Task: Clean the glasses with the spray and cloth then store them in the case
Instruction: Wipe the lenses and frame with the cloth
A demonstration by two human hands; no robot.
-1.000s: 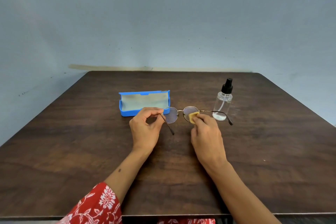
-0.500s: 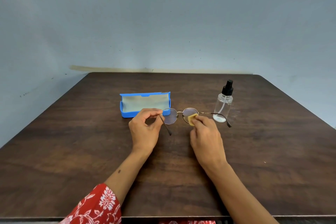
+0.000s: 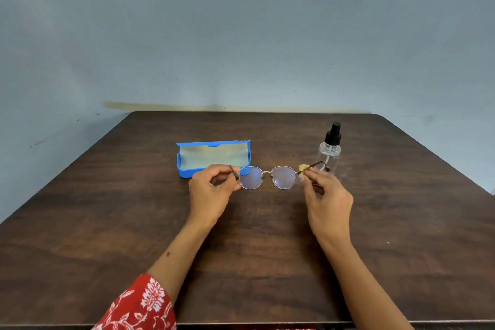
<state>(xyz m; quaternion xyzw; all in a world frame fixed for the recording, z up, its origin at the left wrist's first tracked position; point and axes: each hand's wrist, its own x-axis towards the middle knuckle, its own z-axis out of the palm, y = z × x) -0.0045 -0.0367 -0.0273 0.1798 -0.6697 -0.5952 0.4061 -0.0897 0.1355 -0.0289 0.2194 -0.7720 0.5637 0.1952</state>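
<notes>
head view: left hand (image 3: 211,190) and right hand (image 3: 325,193) pinch round gold wire-rimmed glasses (image 3: 267,177); right also grips small yellow cloth (image 3: 303,168). fold temples gently before the far-left open blue case (image 3: 213,157).

A dark brown wood-grain table with rounded far corners (image 3: 401,222) fills the lower half of the view, from nine o'clock round to three. Behind it, across twelve o'clock, stands a plain pale blue-grey painted wall (image 3: 241,21), dotted with small dark specks. A yellowish smear (image 3: 160,106) runs along the wall just above the table's far edge. The light is soft and even.

The right hand (image 3: 325,193) has slid its yellow cloth (image 3: 303,168) off the lens to the glasses (image 3: 270,177) hinge.
</notes>
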